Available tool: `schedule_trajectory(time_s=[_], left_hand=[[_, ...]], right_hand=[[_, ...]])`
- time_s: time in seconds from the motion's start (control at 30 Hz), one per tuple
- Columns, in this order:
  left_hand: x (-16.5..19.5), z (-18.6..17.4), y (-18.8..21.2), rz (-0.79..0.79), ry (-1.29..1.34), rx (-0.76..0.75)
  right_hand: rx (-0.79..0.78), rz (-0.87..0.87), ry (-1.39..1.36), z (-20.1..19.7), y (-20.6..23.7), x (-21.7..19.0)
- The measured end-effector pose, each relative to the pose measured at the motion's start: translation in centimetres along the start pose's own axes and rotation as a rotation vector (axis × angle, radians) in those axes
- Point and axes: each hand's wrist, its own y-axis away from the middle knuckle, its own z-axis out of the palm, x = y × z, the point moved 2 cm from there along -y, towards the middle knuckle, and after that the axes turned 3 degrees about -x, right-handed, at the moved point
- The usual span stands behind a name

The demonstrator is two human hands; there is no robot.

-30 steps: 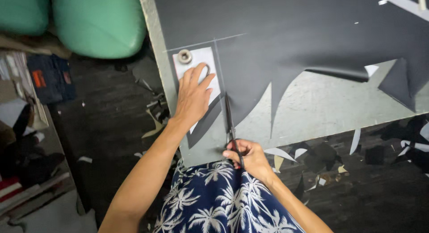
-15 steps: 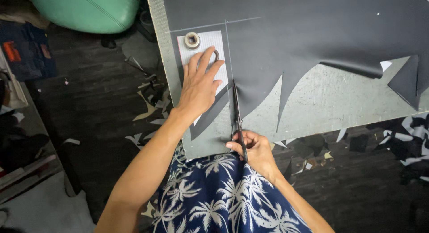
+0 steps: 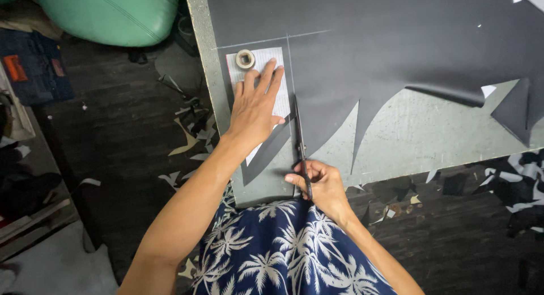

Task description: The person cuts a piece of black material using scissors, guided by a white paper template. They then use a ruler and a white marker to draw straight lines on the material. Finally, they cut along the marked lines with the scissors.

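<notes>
Head view: right hand (image 3: 318, 184) closed through handles of scissors (image 3: 299, 142), blades along chalk line on dark sheet (image 3: 396, 40) atop grey table (image 3: 408, 136). Left hand (image 3: 256, 105) spread flat, pinning white paper template (image 3: 279, 74). Sheet probably thin, limp, light; best pressed flat beside the cut.

A: Which labels are in view?
B: One: an orange rectangular label (image 3: 15, 68) on the folded dark-blue denim garment (image 3: 34, 65) at the left edge, on the floor.
A: Any packages, signs or screens?
B: None visible.
</notes>
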Motion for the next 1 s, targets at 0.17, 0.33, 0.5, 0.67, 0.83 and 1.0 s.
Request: schedule_trajectory(time_s=[0.17, 0.33, 0.5, 0.67, 0.83, 1.0], left_hand=[[0.0, 0.2, -0.4, -0.023, -0.018, 0.003], [-0.1, 0.1, -0.4, -0.038, -0.013, 0.012], [-0.1, -0.1, -0.5, -0.055, -0.008, -0.012], [-0.1, -0.3, -0.6, -0.062, 0.008, -0.014], [-0.1, -0.5, -0.6, -0.062, 0.025, -0.006], [0.0, -0.5, -0.6, -0.08, 0.028, -0.014]], right_hand=[[0.024, 0.015, -0.045, 0.0, -1.0, -1.0], [0.012, -0.019, -0.04, 0.1, -2.6, -2.2], [0.024, 0.003, -0.031, 0.1, -2.7, -2.6], [0.031, -0.033, -0.042, 0.0, -4.7, -4.0], [0.007, -0.045, -0.053, 0.1, -5.4, -5.1], [0.024, -0.03, -0.059, 0.2, -5.7, -6.2]])
